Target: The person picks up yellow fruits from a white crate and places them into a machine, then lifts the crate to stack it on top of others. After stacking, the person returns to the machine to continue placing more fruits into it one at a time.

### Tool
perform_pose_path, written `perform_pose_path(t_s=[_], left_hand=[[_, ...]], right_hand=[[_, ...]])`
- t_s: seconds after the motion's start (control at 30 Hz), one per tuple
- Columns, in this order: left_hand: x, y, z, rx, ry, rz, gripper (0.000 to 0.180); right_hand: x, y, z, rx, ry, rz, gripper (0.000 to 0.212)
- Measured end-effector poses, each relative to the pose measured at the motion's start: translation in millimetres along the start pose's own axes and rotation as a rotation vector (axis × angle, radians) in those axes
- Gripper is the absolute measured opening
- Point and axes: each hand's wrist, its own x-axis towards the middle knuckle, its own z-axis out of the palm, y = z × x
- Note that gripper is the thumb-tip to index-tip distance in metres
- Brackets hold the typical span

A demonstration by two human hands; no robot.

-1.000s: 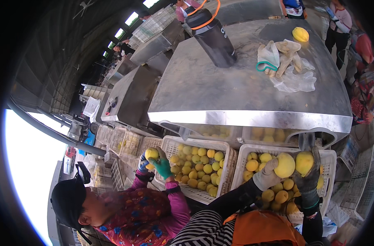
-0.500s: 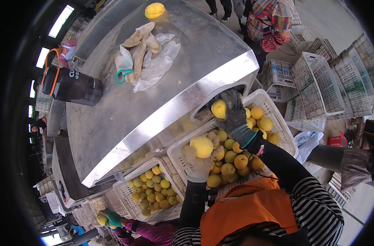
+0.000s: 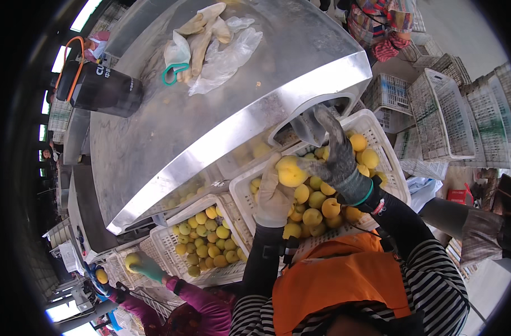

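My left hand (image 3: 273, 203), in a pale glove, holds a yellow peach (image 3: 292, 171) above a white plastic crate (image 3: 399, 180). Beside it, my right hand (image 3: 340, 163), in a dark grey glove, has its fingers stretched toward an opening (image 3: 307, 126) in the metal table's side. Its thumb reaches the peach's right side; whether it touches cannot be made out. No fruit shows in the right hand's fingers. Below both hands, several yellow peaches (image 3: 314, 217) fill the crate.
A curved metal table (image 3: 154, 140) bears gloves (image 3: 199, 47), a clear plastic bag (image 3: 227, 61) and a black bottle (image 3: 107, 89). Left of my crate stands another crate of peaches (image 3: 208, 243). A co-worker's gloved hands (image 3: 146, 267) hold fruit at lower left. Empty crates (image 3: 443, 117) are stacked at right.
The yellow peach that was in my right hand no longer shows there, and its fingers have spread. My left hand with its peach has moved up and right, close to my right hand.
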Motion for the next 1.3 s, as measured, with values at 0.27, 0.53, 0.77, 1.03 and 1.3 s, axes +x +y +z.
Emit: perform_pose_path(t_s=[0.27,0.53,0.77,1.03,1.3], left_hand=[[2.1,-7.3,38.2,0.046,-0.135,-0.012,0.041],[21.5,-2.9,56.7,0.111,0.049,-0.142,0.044],[6.7,-24.4,-11.1,0.628,0.289,0.000,0.046],[11.3,-71.1,-69.0,2.384,-0.162,0.066,0.064],[59.8,-96.2,-107.8,2.757,-0.170,-0.223,0.064]], right_hand=[[-13.1,-43.7,-18.3,0.259,-0.306,0.329,0.094],[4.0,-25.3,-14.5,0.190,-0.206,0.194,0.061],[-8.8,72.4,47.7,-0.339,-0.282,0.365,0.086],[-17.0,124.9,29.2,-0.726,-0.385,-0.375,0.031],[-127.8,116.6,-14.8,-0.747,-0.955,0.696,0.065]])
